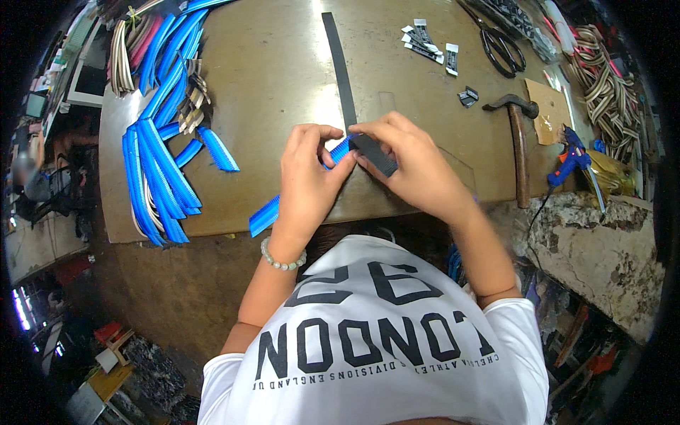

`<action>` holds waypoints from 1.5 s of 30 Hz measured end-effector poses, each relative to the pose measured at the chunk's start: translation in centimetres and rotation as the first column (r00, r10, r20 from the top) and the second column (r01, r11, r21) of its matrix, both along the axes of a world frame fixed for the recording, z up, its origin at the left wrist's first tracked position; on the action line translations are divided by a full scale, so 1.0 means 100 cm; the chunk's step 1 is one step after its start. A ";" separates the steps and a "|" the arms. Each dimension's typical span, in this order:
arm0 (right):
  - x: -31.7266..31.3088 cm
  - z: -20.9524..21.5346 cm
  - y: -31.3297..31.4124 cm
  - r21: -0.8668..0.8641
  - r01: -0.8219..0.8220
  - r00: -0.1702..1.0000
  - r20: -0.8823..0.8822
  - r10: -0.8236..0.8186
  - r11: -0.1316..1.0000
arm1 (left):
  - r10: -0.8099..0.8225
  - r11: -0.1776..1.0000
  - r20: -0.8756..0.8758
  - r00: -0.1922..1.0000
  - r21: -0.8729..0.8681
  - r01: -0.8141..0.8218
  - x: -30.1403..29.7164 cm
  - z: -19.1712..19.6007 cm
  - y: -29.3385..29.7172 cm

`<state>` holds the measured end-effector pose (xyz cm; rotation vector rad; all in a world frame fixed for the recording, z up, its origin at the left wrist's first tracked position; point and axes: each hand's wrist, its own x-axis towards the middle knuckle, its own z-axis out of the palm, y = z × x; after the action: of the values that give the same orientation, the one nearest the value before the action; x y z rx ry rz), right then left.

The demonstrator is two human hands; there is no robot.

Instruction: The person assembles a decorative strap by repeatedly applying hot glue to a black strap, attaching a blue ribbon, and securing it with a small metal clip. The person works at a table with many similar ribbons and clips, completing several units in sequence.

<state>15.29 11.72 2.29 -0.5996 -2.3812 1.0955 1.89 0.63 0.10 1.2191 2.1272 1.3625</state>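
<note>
Hands pinching blue strap, black strap, near table edge, room toward blue bundle

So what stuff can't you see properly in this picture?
All in the head view:
The middle of the blue woven strap: hidden by the left hand.
Whether the long, flat black strip joins the folded, textured black piece: the fingers of the right hand cover that spot.
The tips of the black scissors: cut off by the top edge.
Fine print on the small black-and-white labels: too small.
</note>
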 end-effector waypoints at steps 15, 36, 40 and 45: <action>-0.052 -0.010 0.066 -0.361 -0.056 0.938 0.302 0.173 0.931 | -0.106 0.993 -0.106 0.989 -0.059 0.100 0.000 0.000 -0.005; 0.048 0.042 -0.031 0.094 0.461 0.827 0.315 -0.466 0.882 | 0.016 0.995 -0.074 0.997 0.103 -0.009 -0.005 -0.007 -0.025; 0.023 0.031 -0.045 0.072 0.198 0.905 0.368 -0.211 0.977 | 0.007 0.987 0.023 1.000 0.159 -0.011 -0.003 -0.012 -0.027; 0.026 0.026 -0.046 0.191 0.233 0.971 0.011 -0.239 0.954 | 0.001 0.987 -0.043 0.999 0.160 0.006 -0.006 -0.015 -0.027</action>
<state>17.87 7.09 4.85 -0.8147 -2.3336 0.7535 1.26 -2.07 -1.35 1.3217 2.0772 1.5447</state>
